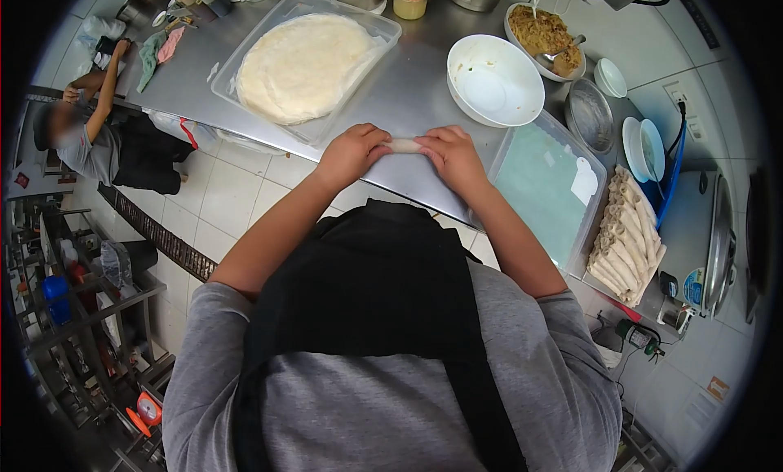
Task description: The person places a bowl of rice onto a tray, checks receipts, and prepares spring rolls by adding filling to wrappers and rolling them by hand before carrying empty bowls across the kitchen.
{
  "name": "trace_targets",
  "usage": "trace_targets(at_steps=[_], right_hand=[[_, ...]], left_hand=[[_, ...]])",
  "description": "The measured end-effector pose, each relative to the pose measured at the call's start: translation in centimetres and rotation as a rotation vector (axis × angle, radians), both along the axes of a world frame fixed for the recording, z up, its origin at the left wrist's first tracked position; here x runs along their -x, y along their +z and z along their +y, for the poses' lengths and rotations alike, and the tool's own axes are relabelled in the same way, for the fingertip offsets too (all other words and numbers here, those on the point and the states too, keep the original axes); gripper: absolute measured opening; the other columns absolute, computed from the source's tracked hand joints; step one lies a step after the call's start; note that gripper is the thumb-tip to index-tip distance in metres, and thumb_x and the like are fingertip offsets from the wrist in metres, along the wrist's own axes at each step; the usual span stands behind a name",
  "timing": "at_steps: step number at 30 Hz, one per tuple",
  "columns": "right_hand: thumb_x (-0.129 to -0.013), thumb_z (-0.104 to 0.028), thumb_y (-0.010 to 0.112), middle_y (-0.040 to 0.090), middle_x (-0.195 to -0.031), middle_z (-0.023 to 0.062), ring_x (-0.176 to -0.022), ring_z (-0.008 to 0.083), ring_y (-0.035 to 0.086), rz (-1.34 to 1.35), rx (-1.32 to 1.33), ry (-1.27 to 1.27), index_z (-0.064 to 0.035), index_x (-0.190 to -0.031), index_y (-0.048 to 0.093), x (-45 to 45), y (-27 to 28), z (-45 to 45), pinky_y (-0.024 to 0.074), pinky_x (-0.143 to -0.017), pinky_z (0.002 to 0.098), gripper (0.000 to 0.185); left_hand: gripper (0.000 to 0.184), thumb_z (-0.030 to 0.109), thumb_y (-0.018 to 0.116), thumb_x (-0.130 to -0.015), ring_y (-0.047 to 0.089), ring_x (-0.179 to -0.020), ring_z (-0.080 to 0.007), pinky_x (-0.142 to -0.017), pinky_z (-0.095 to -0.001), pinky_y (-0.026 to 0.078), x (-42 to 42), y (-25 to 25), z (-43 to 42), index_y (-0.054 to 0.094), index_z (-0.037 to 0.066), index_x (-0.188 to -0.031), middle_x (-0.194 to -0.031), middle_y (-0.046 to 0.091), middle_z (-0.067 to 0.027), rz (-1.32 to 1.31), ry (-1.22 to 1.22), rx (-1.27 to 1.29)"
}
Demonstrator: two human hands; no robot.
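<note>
A pale rolled wrapper [404, 146] lies between my two hands near the front edge of the steel counter [391, 93]. Its left end is gripped by my left hand [352, 152], its right end by my right hand [451, 155]. Up and to the left, a stack of round white wrappers [306, 64] sits in a clear plastic tray [222, 79]. Beyond my right hand stands a white bowl [496, 80] with bits of food inside. A tray with a pale green sheet [542, 195] lies to the right.
Many finished rolls [628, 239] are piled at the far right. A bowl of filling [542, 31] with a spoon, a metal bowl [589, 115] and a red-lidded jar [409, 0] stand behind. Another person [102, 129] is at the counter's far left.
</note>
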State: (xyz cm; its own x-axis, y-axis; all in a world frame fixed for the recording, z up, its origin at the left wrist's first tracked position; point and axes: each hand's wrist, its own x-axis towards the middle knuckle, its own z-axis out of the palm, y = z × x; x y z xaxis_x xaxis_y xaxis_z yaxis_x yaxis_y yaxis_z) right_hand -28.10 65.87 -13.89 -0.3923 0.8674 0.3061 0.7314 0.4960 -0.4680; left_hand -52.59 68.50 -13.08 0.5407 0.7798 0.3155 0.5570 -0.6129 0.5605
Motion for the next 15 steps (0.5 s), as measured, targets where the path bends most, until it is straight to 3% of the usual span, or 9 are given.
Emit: trace_targets(at_steps=[3,6,8,15], right_hand=[[-0.084,-0.017,0.07,0.065,-0.099,0.0041,-0.099,0.0252,0.059,0.055,-0.01,-0.074,-0.0133,-0.11,0.072,0.5,-0.2,0.8,0.0452,-0.088,0.0374,0.026],[-0.086,-0.017,0.067,0.062,-0.095,0.0031,-0.095,0.0241,0.058,0.019,-0.01,-0.211,-0.0145,-0.105,0.072,1.1,-0.2,1.4,0.0445,-0.085,0.0383,0.02],[-0.084,-0.016,0.068,0.063,-0.1,0.0034,-0.098,0.023,0.058,-0.026,-0.167,-0.135,-0.0127,-0.101,0.072,1.1,-0.1,1.5,0.0441,-0.086,0.0379,0.018],[-0.081,-0.019,0.07,0.066,-0.108,0.0034,-0.104,0.0206,0.059,-0.058,-0.188,-0.005,-0.0113,-0.106,0.07,0.3,0.0,0.8,0.0424,-0.089,0.0356,0.026]], left_hand=[[0.017,0.015,0.069,-0.086,0.064,-0.088,-0.0307,-0.078,-0.0399,0.052,-0.3,0.1,0.8,0.068,0.007,-0.1,-0.094,0.065,-0.0109,0.06,0.006,0.09],[0.017,0.013,0.068,-0.086,0.063,-0.088,-0.0314,-0.077,-0.0407,0.052,-0.9,0.0,1.6,0.069,0.007,-0.102,-0.094,0.065,-0.0114,0.083,0.04,-0.064],[0.021,0.015,0.066,-0.085,0.063,-0.091,-0.0298,-0.081,-0.0422,0.051,-1.2,0.5,1.4,0.068,0.006,-0.104,-0.093,0.065,-0.0101,0.05,-0.025,-0.142],[0.029,0.013,0.071,-0.08,0.062,-0.093,-0.0295,-0.084,-0.0392,0.051,-1.9,-0.4,0.5,0.068,0.006,-0.108,-0.1,0.066,-0.0094,0.015,-0.006,-0.148]])
